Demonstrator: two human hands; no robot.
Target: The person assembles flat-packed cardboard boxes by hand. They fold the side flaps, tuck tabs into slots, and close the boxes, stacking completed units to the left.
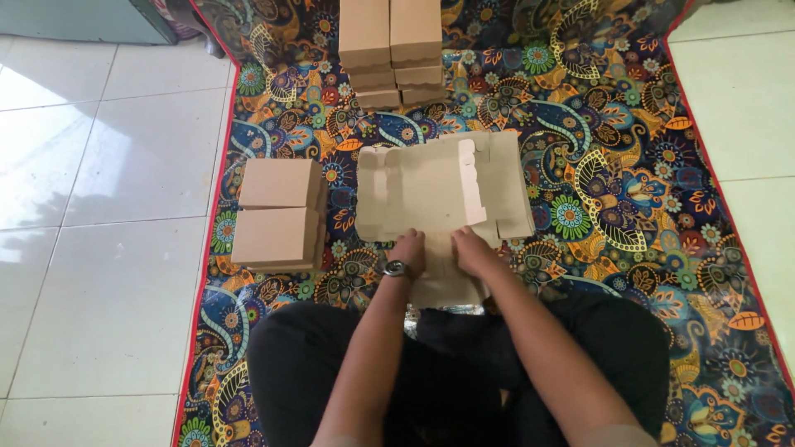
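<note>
Sitting cross-legged on a patterned mat [629,207], person presses both hands on a flat die-cut cardboard sheet [422,190]. Left hand [408,251], w/ wristwatch [398,268], & right hand [474,248] rest on its near edge, fingers flat, not clenched. Sheet lies just ahead of knees, long axis left-right, both hands equally near. Matte brown folded boxes [277,215] stacked at left; more boxes [391,50] beyond.

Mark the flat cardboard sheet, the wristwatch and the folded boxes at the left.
flat cardboard sheet [422,192], head view, middle of the top sheet.
wristwatch [398,268], head view, on the dial.
folded boxes [277,213], head view, top face, between both stacks.
</note>
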